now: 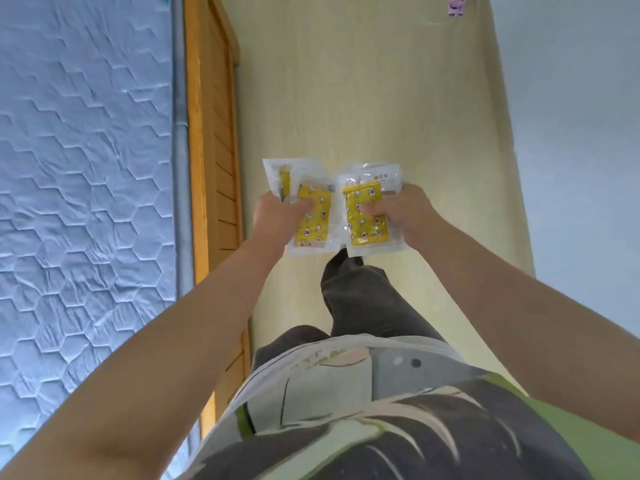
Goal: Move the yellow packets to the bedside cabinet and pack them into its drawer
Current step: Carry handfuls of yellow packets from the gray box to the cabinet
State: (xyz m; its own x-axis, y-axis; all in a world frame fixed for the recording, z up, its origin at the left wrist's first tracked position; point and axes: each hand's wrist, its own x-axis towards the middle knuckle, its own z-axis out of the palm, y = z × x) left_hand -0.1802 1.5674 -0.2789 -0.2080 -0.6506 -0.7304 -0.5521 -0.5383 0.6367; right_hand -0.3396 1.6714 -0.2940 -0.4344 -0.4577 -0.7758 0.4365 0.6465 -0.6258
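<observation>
So the yellow packets are off any surface right now and split into two lots, both held out in front at about waist height over the floor (363,98). The left bunch (313,220) is gripped by the left hand (277,216), thumb pressed on top of the yellow print and fingers curled underneath. The right bunch (363,216) gets the same treatment from the right hand (398,213). Each looks like a few clear-wrapped packets stacked loosely, with the left one fanned out a bit at the top.

The bunches sit side by side, inner edges nearly touching, with their long sides pointing away from the body along the strip of floor. The hands are level, so neither is further forward.

On the left there's the wooden bed frame (211,150) and the quilted mattress (86,168), and a pale wall (571,133) on the right. One trouser leg (356,296) is stepping forward under the packets.

The bedside cabinet and its drawer aren't in view, so I can't say which hand ends up closer. My guess is one hand will need freeing to pull the drawer.
</observation>
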